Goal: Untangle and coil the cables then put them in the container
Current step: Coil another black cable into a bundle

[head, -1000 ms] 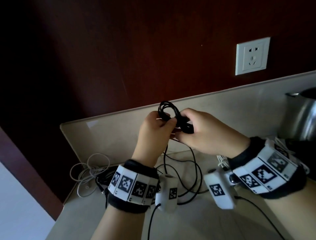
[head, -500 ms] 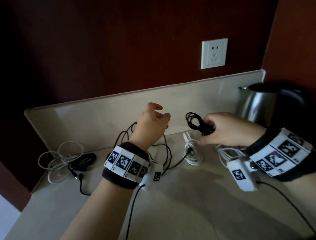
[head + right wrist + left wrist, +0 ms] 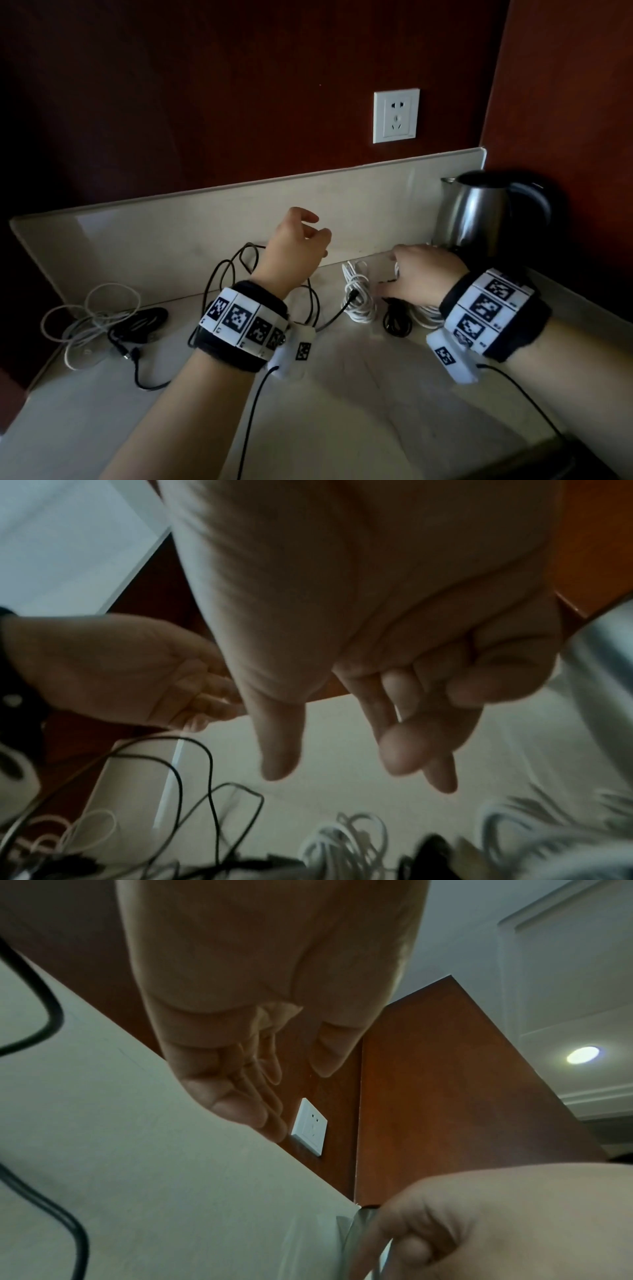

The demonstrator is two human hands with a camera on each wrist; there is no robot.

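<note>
— What are the hands doing?
— The left hand (image 3: 294, 250) hangs above the desk (image 3: 342, 394), fingers loosely spread, holding nothing. The right hand (image 3: 423, 274) is low, fingers relaxed and empty in the wrist view.
— And the cables?
— A small black coil (image 3: 397, 320) lies at the right hand's 7 o'clock, probably inside a clear container; too dim to be sure. A white bundle (image 3: 358, 294) sits at its 9 o'clock. A loose black cable (image 3: 222, 274) loops under the left hand. The kettle (image 3: 479, 216) stands at 1 o'clock.
</note>
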